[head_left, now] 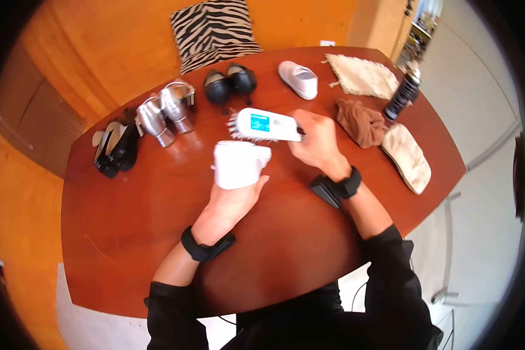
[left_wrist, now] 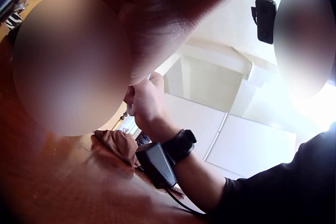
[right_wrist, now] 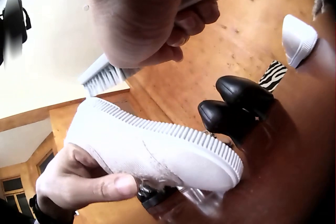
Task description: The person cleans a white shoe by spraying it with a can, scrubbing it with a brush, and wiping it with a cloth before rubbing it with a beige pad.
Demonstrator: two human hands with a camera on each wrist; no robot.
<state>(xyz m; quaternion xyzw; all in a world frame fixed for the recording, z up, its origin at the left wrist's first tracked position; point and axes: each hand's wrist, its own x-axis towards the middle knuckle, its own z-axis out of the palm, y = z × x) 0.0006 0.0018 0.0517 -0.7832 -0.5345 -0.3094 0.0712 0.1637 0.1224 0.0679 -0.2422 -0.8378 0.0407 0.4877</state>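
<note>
My left hand (head_left: 230, 203) holds a white shoe (head_left: 237, 165) over the middle of the table. In the right wrist view, the ribbed sole edge of that shoe (right_wrist: 157, 145) faces up, and the thumb presses along its side. My right hand (head_left: 316, 139) grips the handle of a white scrubbing brush (head_left: 281, 125) with a blue label on its back. The bristles (right_wrist: 102, 83) point down, close over one end of the shoe. A blurred patch covers much of the left wrist view.
Black heels (head_left: 230, 84), silver heels (head_left: 166, 114) and black shoes (head_left: 118, 146) line the far left. Another white shoe (head_left: 298, 80) stands at the back. To the right lie a cream cloth (head_left: 361, 76), a brown cloth (head_left: 361, 122), a pale pad (head_left: 406, 158) and a black spray can (head_left: 402, 95).
</note>
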